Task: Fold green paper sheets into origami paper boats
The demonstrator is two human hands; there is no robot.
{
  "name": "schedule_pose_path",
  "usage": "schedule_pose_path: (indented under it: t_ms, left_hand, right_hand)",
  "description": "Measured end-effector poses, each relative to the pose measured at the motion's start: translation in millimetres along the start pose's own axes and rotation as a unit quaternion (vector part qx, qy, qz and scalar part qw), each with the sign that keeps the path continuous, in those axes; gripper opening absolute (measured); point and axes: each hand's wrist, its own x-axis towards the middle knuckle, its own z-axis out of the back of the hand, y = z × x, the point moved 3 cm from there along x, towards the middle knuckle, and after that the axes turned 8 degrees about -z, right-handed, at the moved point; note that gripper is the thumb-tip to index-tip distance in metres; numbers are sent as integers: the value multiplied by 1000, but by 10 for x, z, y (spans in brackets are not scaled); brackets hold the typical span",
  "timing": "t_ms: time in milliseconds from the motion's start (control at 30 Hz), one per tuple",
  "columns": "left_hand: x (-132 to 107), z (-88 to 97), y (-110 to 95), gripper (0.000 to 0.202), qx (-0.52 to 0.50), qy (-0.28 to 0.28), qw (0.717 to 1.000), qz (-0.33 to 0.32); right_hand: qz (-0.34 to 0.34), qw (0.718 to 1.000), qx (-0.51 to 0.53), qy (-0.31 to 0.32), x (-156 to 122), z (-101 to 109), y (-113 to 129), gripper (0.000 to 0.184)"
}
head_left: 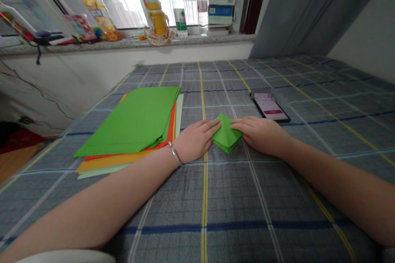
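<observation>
Folded green paper [226, 134] lies on the checked cloth [173, 209], between my two hands, one point away from me and one toward me. Small diamond shape, a crease running down its middle, more than one layer showing at the near edges.

My left hand [194, 139] is flattened, fingers stretched out together, tips resting on the left edge. My right hand [261, 134] mirrors it, fingers extended, tips on the right edge. Neither appears to be pinching; what the thumbs do underneath, I cannot tell.

Handling, my judgement: next to no weight, so it should slide on the cloth at a light push. Thin, but the doubled layers likely make it stiffer than a single sheet. Corners are the weak spots, apt to bend or tear if tugged. Cloth beneath probably gives a little, so creases want firm, flat pressure. Best hold: fingertips on both side edges, or a thumb-and-finger pinch through all layers, clear of the points.

Nearby: paper stack [132, 119] to the left, phone [270, 107] beyond my right hand.
</observation>
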Motion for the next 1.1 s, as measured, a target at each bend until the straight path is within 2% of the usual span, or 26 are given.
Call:
schedule_pose_path:
  t_ms: [167,300,500,633,867,1100]
  left_hand:
    - [8,-29,-7,51,7,1,1000,9]
    - [6,-43,-18,50,5,7,1000,21]
    - [-10,-68,-52,52,-22,22,999,39]
    - [-19,-83,-58,54,-32,39,998,43]
    - [-21,-83,-60,57,-33,91,993,61]
    - [-2,-39,-91,56,-10,117,990,80]
  right_hand:
    - [70,997,31,-20,12,-11,123,43]
    - [86,995,44,-31,1,-9,122,45]
    - [139,987,66,-38,-41,15,156,32]
    - [142,988,52,-25,-48,20,156,22]
    - [128,991,41,26,-29,23,156,18]
    - [108,992,38,60,-15,16,186,18]
